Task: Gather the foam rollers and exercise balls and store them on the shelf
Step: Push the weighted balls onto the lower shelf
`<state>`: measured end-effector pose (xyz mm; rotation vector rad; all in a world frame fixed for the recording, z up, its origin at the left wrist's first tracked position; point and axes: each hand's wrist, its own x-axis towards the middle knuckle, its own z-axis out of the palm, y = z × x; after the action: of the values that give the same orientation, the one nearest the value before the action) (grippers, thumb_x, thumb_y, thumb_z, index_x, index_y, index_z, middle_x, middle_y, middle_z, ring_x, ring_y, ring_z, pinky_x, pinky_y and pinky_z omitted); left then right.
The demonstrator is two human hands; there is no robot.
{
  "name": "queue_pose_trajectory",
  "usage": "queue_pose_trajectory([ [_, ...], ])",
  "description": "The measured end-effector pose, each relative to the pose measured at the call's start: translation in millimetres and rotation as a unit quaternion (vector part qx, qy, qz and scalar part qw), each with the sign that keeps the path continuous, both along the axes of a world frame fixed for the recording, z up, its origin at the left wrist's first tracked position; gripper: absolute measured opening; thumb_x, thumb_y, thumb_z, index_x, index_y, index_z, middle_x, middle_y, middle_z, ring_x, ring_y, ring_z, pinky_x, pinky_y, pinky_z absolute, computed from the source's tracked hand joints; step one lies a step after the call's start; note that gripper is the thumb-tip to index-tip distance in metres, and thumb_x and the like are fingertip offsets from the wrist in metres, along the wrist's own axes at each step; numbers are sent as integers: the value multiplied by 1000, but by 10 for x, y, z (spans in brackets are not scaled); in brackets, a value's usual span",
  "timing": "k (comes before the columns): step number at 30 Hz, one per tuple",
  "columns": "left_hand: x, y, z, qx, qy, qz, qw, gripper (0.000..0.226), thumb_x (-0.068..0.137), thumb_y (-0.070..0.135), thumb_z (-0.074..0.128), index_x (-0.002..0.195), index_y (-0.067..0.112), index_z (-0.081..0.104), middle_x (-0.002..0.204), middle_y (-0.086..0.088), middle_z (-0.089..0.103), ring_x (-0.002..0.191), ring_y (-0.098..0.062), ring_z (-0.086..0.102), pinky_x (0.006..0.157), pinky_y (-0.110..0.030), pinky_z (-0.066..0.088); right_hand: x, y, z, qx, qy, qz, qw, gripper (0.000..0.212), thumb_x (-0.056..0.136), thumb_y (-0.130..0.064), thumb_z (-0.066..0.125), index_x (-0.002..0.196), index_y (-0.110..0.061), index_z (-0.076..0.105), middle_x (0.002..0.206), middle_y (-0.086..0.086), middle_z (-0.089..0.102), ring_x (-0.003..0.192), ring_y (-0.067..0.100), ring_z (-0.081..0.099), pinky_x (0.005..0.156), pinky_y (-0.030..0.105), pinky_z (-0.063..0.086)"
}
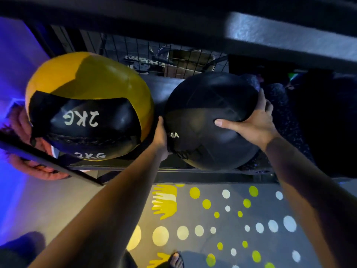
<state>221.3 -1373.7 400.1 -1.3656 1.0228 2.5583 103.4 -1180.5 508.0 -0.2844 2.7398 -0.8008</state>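
A black exercise ball (210,113) rests on the dark metal shelf (193,168), right of centre. My left hand (161,136) presses flat against its left side, fingers hidden behind the ball. My right hand (255,120) spreads over its right side, thumb laid across the front. To the left on the same shelf sits a yellow and black ball (85,105) marked 2KG, a small gap away from the black ball. Just right of the black ball, touching my right hand, lies a dark speckled foam roller (280,107).
A wire mesh panel (173,55) backs the shelf, and an upper shelf board (289,35) hangs close overhead. Something pink (25,165) shows under the shelf's left end. Below lies a grey mat with yellow and white dots (231,219); my sandalled foot (175,260) stands on it.
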Motion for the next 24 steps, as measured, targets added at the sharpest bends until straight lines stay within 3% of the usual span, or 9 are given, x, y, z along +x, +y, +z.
queue_pose_trajectory([
  [4,-88,28,-148,17,46,44,998,78,94,78,34,133,19,69,126,-13,73,119,-34,67,108,-50,50,-18,6,-134,13,14,2,1000,160,35,-85,81,160,-35,-5,170,-1,-2,157,24,-3,127,47,12],
  [7,-66,35,-26,1,37,43,998,77,91,81,37,128,23,72,121,-11,76,113,-33,69,105,-51,51,-147,102,-137,-40,48,-4,998,147,40,-76,87,160,-34,12,165,-1,20,153,17,20,126,38,21],
  [10,-191,-92,-296,-8,34,82,996,102,58,101,56,138,37,61,149,-4,58,129,-33,60,103,-59,49,-301,324,-154,-194,0,-4,981,121,52,-62,94,153,-27,36,148,-5,53,136,9,51,116,37,41],
  [12,-152,-80,-32,-115,-8,49,992,111,56,103,53,147,40,47,158,1,41,143,-30,41,112,-57,36,-305,466,-206,-258,-70,1,964,92,72,-47,88,147,-18,45,137,-4,64,128,13,60,109,37,49],
  [14,-39,-22,422,-277,-39,-20,960,88,84,87,39,155,35,33,157,-1,31,143,-29,28,115,-46,25,-241,499,-224,-276,-113,28,954,56,92,-22,69,144,-15,49,128,-8,70,121,8,63,98,24,52],
  [15,-8,-12,524,-348,-43,-77,934,80,91,79,34,157,34,29,158,-3,28,145,-31,25,113,-44,22,-217,489,-222,-271,-125,45,953,46,97,-7,60,141,-20,52,123,-16,71,117,1,63,94,16,50],
  [17,84,12,595,-449,-64,-163,876,72,98,69,35,159,33,24,158,-6,25,147,-36,23,116,-46,21,-172,423,-222,-252,-106,18,962,55,97,6,51,140,-29,51,121,-25,69,117,-7,60,100,13,46],
  [20,219,-124,519,-537,-38,-218,814,64,104,51,48,160,29,26,153,-11,29,146,-38,26,121,-48,22,-228,381,-339,-222,-54,-62,972,58,90,-25,51,148,-24,50,140,-4,62,132,14,56,117,38,40],
  [24,187,-307,598,-489,-34,-209,846,66,103,50,53,157,17,34,151,-15,31,146,-36,32,122,-43,31,-171,156,-282,-188,-30,-190,963,45,100,-36,42,140,-18,53,136,8,59,131,32,52,110,37,37],
])
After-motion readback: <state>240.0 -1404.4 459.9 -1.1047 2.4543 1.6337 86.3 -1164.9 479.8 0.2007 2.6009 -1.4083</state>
